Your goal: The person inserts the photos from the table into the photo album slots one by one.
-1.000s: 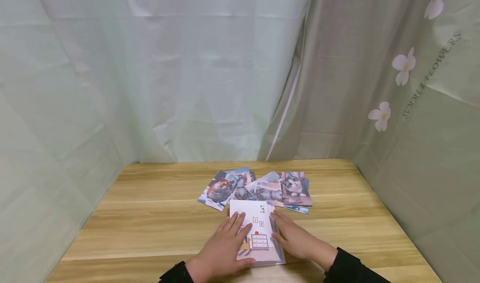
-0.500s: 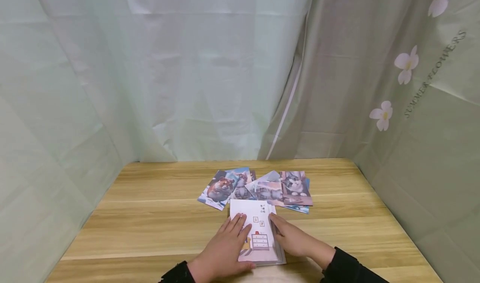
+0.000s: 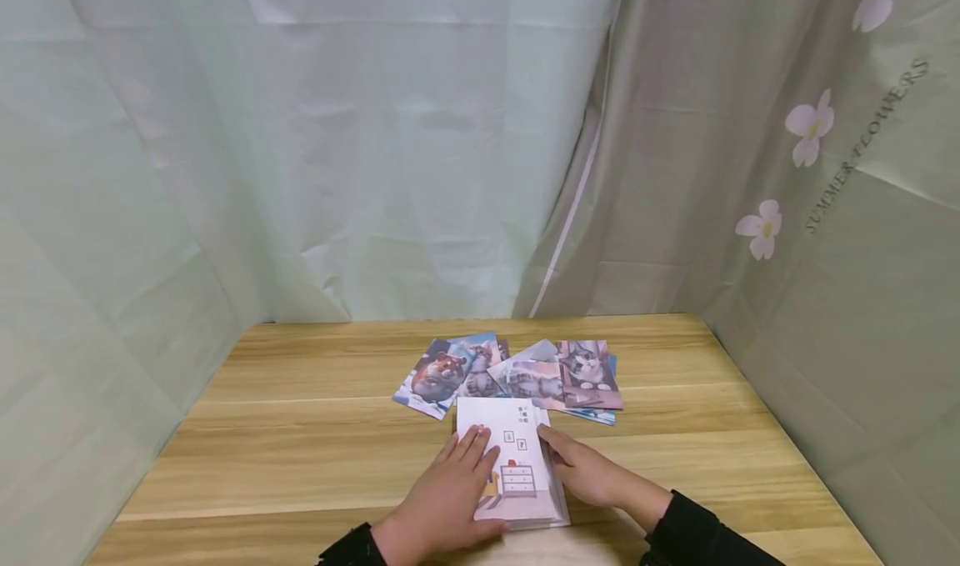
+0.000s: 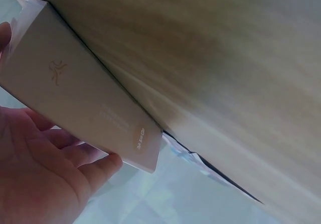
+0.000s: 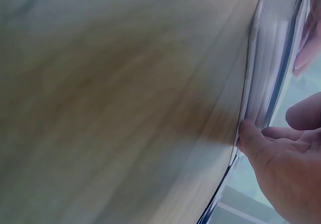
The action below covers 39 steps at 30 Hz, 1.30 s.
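A small photo album [image 3: 525, 491] lies on the table, its white cover printed with a chest of drawers and picture frames. My left hand [image 3: 450, 491] rests on the cover's left side with straight fingers, the thumb by the near edge. The plain tan spine [image 4: 100, 93] shows in the left wrist view. My right hand [image 3: 588, 470] is along the album's right side, index finger at the cover's edge. In the right wrist view, a fingertip of the right hand [image 5: 286, 158] touches the page edges [image 5: 268, 63] close to the table, and the thumb stands apart from them.
Several picture cards with animals lie overlapping beyond the album, among them a hamster card [image 3: 438, 376] and a cat card [image 3: 588, 373]. The wooden table [image 3: 300, 433] is enclosed by pale curtains [image 3: 420, 149] at the back and sides.
My right hand has shifted slightly, and its thumb has gone from the cover's right edge to out of sight in the head view. The left hand stays on the cover.
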Available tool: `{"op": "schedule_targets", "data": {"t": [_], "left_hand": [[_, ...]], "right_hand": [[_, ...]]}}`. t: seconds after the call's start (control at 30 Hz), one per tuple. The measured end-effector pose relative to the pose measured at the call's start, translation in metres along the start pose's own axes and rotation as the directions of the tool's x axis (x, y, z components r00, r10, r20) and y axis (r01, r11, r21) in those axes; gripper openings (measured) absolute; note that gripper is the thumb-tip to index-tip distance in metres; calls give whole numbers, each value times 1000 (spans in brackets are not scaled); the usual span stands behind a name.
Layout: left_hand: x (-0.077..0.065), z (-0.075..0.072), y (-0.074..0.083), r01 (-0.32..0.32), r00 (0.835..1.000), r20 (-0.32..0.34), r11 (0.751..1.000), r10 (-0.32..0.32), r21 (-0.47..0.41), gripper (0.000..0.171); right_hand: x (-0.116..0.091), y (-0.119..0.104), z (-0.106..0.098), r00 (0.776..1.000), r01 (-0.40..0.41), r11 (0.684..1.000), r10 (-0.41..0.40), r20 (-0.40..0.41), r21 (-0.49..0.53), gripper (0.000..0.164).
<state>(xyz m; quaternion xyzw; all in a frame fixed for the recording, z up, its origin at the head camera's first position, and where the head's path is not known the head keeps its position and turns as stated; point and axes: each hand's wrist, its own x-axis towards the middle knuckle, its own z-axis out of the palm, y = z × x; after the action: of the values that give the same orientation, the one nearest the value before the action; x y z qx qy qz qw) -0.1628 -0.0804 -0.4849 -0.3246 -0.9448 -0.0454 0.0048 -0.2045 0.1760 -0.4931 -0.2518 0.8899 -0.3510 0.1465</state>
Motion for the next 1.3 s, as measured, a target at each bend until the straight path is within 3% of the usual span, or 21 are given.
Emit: {"op": "schedule_targets", "data": {"t": [0.27, 0.53, 0.83, 1.1, 1.3], "left_hand": [[-3, 0, 0, -11, 999, -44, 1000, 11, -13, 93], [-4, -2, 0, 4, 999, -38, 997, -7, -74, 93], [-6, -5, -2, -15, 994, -105, 997, 7, -79, 90], [-4, -9, 1, -85, 975, -209, 995, 73, -52, 78], [-2, -15, 1, -151, 946, -288, 989, 146, 6, 72]], "right_hand": [[1, 3, 0, 1000, 4, 1000, -4, -15, -23, 54], [3, 5, -1, 1000, 15, 999, -16, -6, -35, 59], [4, -1, 3, 999, 38, 982, -43, -23, -183, 60], [3, -7, 5, 999, 36, 972, -41, -18, -233, 62], [2, -9, 4, 1000, 15, 971, -14, 6, -237, 64]]}}
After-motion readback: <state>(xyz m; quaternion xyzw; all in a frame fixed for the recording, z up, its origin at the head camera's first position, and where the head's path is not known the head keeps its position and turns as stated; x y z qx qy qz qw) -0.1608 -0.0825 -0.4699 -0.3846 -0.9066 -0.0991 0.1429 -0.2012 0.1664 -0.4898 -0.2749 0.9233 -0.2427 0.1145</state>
